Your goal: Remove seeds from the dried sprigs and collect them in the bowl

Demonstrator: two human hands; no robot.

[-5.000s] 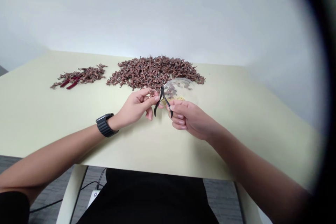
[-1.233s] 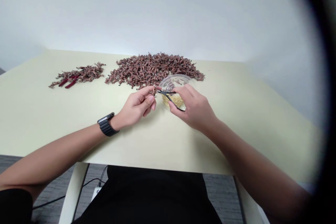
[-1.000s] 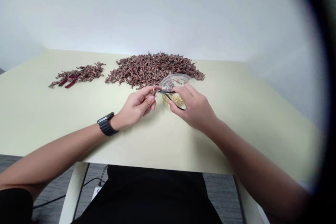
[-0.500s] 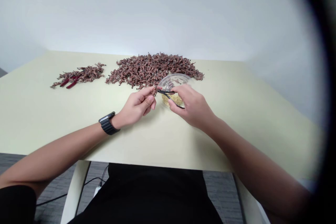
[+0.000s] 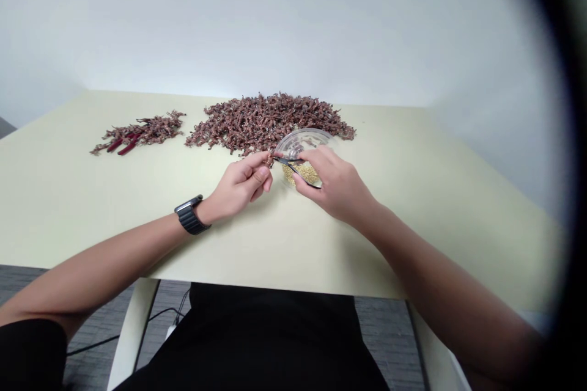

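The left hand (image 5: 241,184) is pinching a small brown piece (image 5: 268,160); the right hand (image 5: 337,186) is gripping black nippers (image 5: 293,164), their tip touching that piece.

The piece (image 5: 269,160) pinched in the left hand (image 5: 238,186) is too small to identify.

Soft, even light is coming from overhead, keeping the wall (image 5: 229,24) bright and the pale bench (image 5: 68,208) evenly lit. The left hand (image 5: 241,186) and right hand (image 5: 339,189) are casting only faint, blurry shadows onto the bench just below them. The clear bowl (image 5: 312,132) is catching a weak sheen on its rim. A dark, out-of-focus vignette is curving down the right edge, and the wide lens is bowing the bench's edges and stretching everything near the bottom.
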